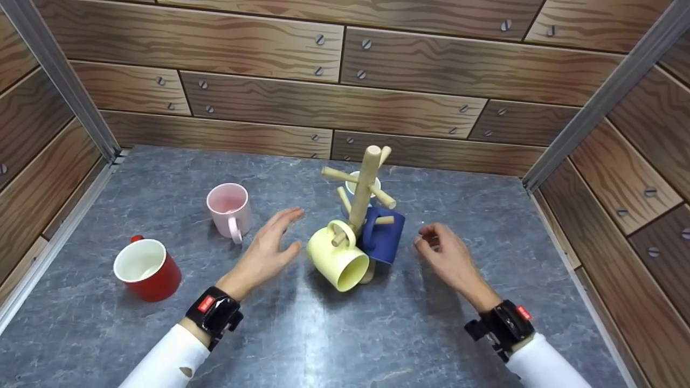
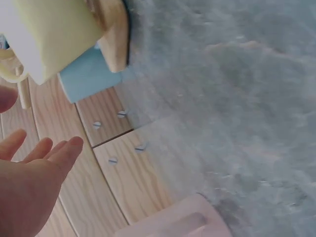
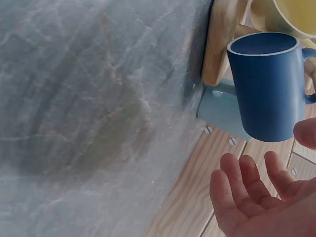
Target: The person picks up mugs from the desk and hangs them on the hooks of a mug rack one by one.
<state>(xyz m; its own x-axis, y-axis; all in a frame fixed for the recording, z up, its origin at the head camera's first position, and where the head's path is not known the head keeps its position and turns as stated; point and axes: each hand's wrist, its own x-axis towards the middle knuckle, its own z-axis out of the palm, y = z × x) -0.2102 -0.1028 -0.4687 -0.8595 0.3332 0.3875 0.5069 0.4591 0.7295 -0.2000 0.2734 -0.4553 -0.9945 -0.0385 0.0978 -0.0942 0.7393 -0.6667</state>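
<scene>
A wooden mug tree (image 1: 364,188) stands mid-table. On its lower pegs hang a yellow mug (image 1: 337,257), tilted with its mouth down toward the front, and a dark blue mug (image 1: 386,237). Behind the post is a light blue mug (image 2: 89,74), mostly hidden in the head view. My left hand (image 1: 265,253), fingers extended, is just left of the yellow mug, apart from it. To the right of the dark blue mug, my right hand (image 1: 446,253) has loosely bent fingers and touches nothing; the right wrist view also shows a gap between hand and dark blue mug (image 3: 269,89).
A pink mug (image 1: 229,210) stands upright behind and left of my left hand, its handle toward the front. Farther left is a red mug (image 1: 156,277) with a white inside. Wood-patterned walls (image 1: 259,97) enclose the grey marbled table (image 1: 302,345) at the back and sides.
</scene>
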